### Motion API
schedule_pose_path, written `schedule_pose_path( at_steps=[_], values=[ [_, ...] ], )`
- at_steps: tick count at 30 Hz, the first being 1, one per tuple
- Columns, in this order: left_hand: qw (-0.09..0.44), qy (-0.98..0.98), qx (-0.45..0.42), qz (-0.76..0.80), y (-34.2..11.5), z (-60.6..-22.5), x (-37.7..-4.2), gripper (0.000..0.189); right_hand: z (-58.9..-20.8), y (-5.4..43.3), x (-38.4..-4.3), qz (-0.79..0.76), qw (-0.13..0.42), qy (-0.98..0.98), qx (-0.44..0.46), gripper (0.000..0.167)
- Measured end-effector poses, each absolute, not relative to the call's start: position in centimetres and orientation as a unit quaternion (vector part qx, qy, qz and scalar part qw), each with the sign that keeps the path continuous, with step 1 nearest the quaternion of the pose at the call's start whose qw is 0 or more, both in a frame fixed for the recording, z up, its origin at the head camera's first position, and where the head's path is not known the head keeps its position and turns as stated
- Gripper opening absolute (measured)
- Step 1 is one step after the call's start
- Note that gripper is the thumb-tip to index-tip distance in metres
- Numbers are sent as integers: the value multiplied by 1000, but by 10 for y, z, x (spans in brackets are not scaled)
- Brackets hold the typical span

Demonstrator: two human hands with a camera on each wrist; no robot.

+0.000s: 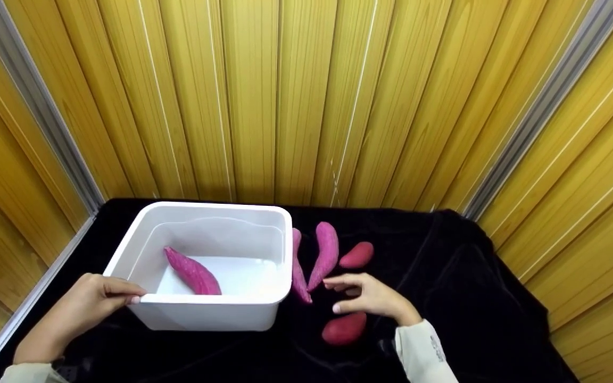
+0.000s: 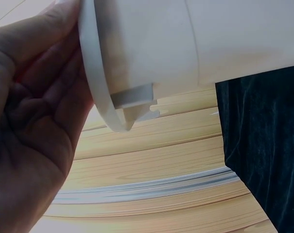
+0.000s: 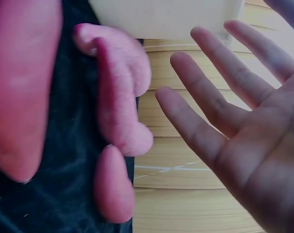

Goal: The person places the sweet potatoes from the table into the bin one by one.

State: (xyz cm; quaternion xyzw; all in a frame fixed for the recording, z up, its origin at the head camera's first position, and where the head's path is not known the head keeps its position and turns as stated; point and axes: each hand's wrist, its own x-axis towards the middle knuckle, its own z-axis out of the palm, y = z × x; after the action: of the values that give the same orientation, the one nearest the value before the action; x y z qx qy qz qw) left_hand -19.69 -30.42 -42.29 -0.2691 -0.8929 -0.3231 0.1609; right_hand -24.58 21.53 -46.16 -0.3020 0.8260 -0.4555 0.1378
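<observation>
My left hand (image 1: 91, 300) pinches the near-left corner of a white plastic tub's rim (image 1: 205, 299); in the left wrist view, its thumb and fingers lie on either side of that rim (image 2: 92, 63). One purple sweet potato (image 1: 195, 272) lies inside the tub. Beside the tub's right wall are two long sweet potatoes, one partly hidden (image 1: 299, 271) and one curved (image 1: 328, 252). My right hand (image 1: 373, 298) hovers over the cloth with its fingers extended and holds nothing. A short reddish sweet potato (image 1: 357, 255) lies beyond it, another (image 1: 345, 330) just below it.
Black cloth (image 1: 461, 298) covers the table under everything. Yellow wood-patterned panels (image 1: 306, 106) stand behind and on both sides, with grey metal posts (image 1: 540, 106) at the corners.
</observation>
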Motion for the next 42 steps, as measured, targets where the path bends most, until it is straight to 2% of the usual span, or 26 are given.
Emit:
schedule_pose_path(
  at_steps=[5,12,27,42],
  values=[
    [174,-893,-268,-317,-303,-423,-197,19,-481,224,-235,-421,107,844,-314,54],
    [179,-892,-266,-320,-302,-423,-196,19,-503,232,-226,-357,33,861,-361,50],
    [174,-895,-258,-321,-302,-423,-194,20,-535,239,-216,-318,22,882,-347,58],
    [176,-891,-264,-326,-303,-424,-194,19,-548,240,-216,-337,4,884,-325,50]
  ],
)
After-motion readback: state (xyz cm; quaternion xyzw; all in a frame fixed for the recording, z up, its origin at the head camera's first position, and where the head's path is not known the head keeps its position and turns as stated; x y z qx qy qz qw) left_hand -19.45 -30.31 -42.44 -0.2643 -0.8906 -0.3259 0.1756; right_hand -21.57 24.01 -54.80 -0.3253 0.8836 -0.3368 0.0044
